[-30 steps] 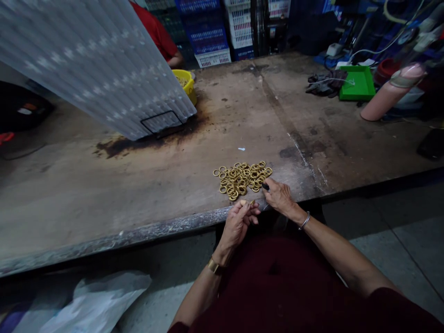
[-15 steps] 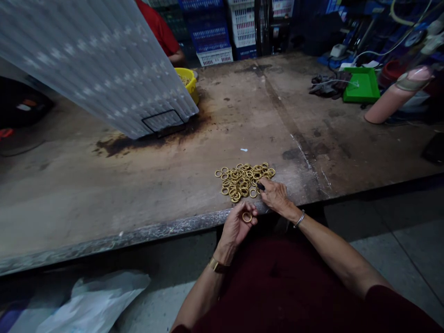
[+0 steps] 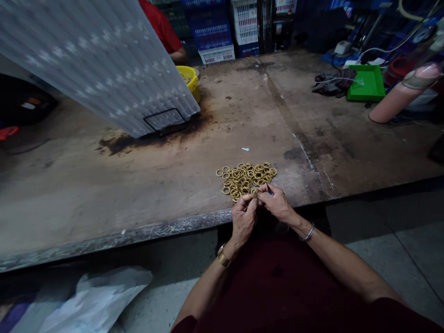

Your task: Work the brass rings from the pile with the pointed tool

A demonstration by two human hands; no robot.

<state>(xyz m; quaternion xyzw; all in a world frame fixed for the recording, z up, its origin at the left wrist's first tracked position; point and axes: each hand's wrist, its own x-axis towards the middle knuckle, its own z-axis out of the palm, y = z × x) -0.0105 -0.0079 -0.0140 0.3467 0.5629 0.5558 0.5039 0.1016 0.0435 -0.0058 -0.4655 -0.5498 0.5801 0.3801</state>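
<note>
Left hand (image 3: 243,221) and right hand (image 3: 277,204) are pinching a gold ring (image 3: 254,190) between their fingertips, just beside the ring pile (image 3: 240,176) that is lying near the front edge of the desk (image 3: 166,180).

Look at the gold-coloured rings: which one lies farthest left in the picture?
The ring at the upper-left edge of the pile: it lies on the workbench, and every other ring sits further right.

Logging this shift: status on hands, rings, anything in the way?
Left hand and right hand pinching a ring. Dark item also at right hand. Ring pile just beyond. Grey panel stands off left, not in the way.
</note>
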